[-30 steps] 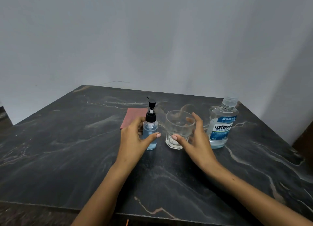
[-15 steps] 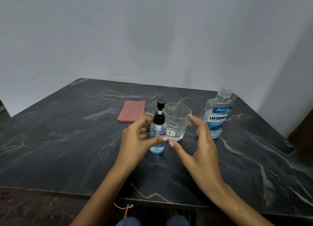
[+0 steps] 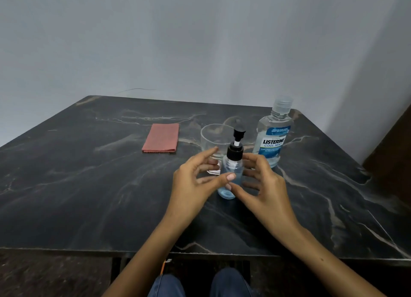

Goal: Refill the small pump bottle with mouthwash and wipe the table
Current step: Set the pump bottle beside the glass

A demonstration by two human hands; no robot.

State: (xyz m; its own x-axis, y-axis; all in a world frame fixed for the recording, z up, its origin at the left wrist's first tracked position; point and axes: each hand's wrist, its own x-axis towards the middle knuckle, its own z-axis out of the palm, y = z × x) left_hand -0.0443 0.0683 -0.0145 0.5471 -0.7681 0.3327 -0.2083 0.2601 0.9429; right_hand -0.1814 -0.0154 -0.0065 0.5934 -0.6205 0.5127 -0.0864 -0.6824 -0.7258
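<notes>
dim, even light | soft shadows | slight blur | wide-angle edge bending

this looks like a plain room in a home — a dark marble-patterned table (image 3: 93, 185) stands against a bare grey painted wall (image 3: 200, 41), with no work gear in sight. what sits on it is household stuff: a listerine mouthwash bottle (image 3: 274, 134), a clear drinking glass (image 3: 213, 141), a small pump bottle (image 3: 232, 172) and a folded pink cloth (image 3: 161, 140). the person sits at the table in jeans (image 3: 169, 285) — bare hands, bare forearms.
</notes>
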